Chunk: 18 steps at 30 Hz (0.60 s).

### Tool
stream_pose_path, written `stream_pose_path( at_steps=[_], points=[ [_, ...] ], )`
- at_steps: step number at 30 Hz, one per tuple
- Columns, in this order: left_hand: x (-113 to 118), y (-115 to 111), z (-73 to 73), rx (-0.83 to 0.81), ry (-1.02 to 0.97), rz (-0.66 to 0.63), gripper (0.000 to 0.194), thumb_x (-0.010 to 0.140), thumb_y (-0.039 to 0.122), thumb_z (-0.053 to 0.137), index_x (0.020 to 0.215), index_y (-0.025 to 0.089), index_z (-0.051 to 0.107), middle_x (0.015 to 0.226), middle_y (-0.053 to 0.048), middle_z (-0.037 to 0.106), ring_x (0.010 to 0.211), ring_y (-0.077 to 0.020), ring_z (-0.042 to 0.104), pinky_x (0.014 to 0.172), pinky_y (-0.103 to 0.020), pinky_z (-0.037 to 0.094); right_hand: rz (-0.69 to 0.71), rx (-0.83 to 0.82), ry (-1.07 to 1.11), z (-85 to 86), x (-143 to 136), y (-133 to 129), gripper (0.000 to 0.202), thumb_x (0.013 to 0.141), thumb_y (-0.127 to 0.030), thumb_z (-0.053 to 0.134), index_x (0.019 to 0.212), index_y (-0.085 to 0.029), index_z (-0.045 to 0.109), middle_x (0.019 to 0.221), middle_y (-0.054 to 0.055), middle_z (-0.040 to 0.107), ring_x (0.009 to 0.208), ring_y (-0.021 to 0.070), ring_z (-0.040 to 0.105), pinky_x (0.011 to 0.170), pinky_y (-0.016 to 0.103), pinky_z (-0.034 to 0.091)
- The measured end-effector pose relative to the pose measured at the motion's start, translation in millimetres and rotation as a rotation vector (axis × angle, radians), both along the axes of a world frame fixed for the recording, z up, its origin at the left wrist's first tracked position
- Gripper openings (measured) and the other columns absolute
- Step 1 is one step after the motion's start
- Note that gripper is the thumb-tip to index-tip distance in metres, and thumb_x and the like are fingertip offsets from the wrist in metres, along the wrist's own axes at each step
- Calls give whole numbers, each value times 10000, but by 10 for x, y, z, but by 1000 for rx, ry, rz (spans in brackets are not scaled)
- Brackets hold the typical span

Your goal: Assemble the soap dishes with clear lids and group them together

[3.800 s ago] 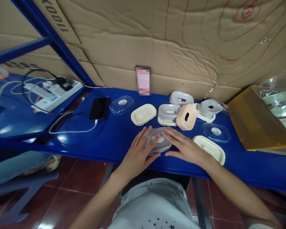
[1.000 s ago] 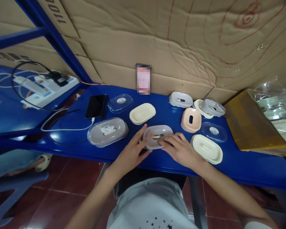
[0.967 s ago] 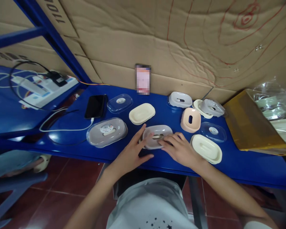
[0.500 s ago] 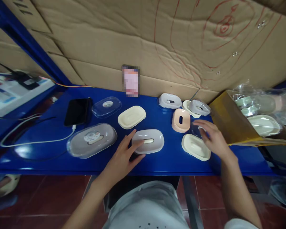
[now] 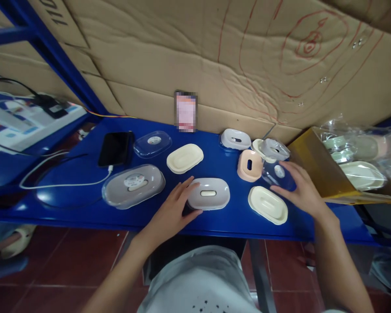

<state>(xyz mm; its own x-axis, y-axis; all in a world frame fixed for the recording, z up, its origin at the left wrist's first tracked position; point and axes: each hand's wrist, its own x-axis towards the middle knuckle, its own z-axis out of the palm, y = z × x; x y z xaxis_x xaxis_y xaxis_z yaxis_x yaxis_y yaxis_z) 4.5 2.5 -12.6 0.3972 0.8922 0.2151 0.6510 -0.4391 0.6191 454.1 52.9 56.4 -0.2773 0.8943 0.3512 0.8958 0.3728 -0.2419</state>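
Observation:
My left hand [image 5: 177, 202] is at the left end of a grey oval soap dish [image 5: 220, 200], thumb on the near side and fingers on the far side. A cream strip shows through the dish's central slot. On the right, my right hand [image 5: 301, 189] has its thumb and fingers around a clear plastic lid [image 5: 278, 174] with a round label; the hand covers the lid's right side. Just in front of that lid lies a cream oval tray [image 5: 267, 205]. A peach slotted dish [image 5: 249, 165] stands left of the lid.
A lidded grey dish [image 5: 135, 187], a clear lid [image 5: 153, 144], a cream tray [image 5: 185, 158] and a black phone [image 5: 115, 149] on a white cable lie leftward. Grey slotted dishes [image 5: 236, 139] stand at the back. An open carton [image 5: 308, 169] of wrapped dishes is at right.
My right hand has shifted slightly right and opened wider around the clear lid, whose label now shows. My left index finger has moved back from the grey dish's slot toward its edge.

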Motion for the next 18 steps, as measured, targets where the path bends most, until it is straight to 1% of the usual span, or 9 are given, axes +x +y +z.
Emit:
stream_pose_path(
  at_steps=[1,2,3,4,5,7,10,14,18],
  points=[
    [-6,-2,-2,-22,-32,7,807,1024,375,744,1693,359,293,1767,-110,382,1621,-339,407,1299,-588,417,78,-17,2,21,-227,-78,798,959,-629,742,1636,-298,480,1599,167,555,1480,394,547,1229,610,463],
    [-13,-3,-5,-36,-60,8,859,1014,367,759,1707,367,252,1761,-108,395,1619,-326,415,1303,-572,415,191,-66,-21,22,-469,-149,810,969,-618,740,1660,-316,444,1624,157,540,1496,385,532,1224,605,472],
    [-18,-5,-8,-44,-82,7,900,1007,366,771,1717,373,218,1758,-107,400,1617,-317,418,1312,-562,404,311,-114,-50,4,-711,-204,830,976,-612,737,1682,-325,408,1644,149,528,1509,379,520,1218,601,482],
    [-24,-7,-11,-49,-96,7,934,1001,371,781,1725,377,191,1759,-107,399,1619,-313,417,1319,-559,392,389,-139,-70,-25,-937,-240,841,978,-615,735,1691,-329,393,1660,144,516,1514,375,516,1213,602,490],
    [-28,-9,-15,-56,-104,8,961,996,380,788,1730,380,169,1764,-108,391,1623,-315,410,1322,-560,385,448,-147,-86,-61,-1137,-254,844,977,-622,733,1693,-330,396,1674,143,504,1515,378,513,1212,610,491],
    [-35,-12,-24,-78,-103,12,1008,984,399,803,1738,387,134,1780,-105,363,1635,-329,383,1320,-571,384,509,-156,-107,-125,-1429,-228,840,980,-624,727,1696,-328,402,1698,143,478,1526,384,499,1221,628,479],
    [-42,-8,-36,-108,-104,6,1053,968,402,820,1744,397,108,1793,-94,338,1648,-337,354,1327,-574,371,541,-178,-123,-150,-1617,-132,848,981,-628,723,1702,-318,399,1701,154,471,1529,392,493,1214,646,481],
    [-50,6,-31,-118,-135,-10,1075,960,387,827,1748,405,97,1794,-83,339,1647,-317,362,1332,-542,370,570,-187,-146,-92,-1662,-68,831,1000,-601,709,1707,-302,393,1683,173,480,1520,396,493,1202,651,489],
    [-56,9,-12,-150,-124,-9,1100,939,384,853,1745,427,106,1794,-73,339,1647,-334,357,1327,-557,374,616,-184,-121,-78,-1692,-69,791,1002,-569,721,1688,-300,434,1650,171,489,1507,385,485,1218,630,479]
  ],
)
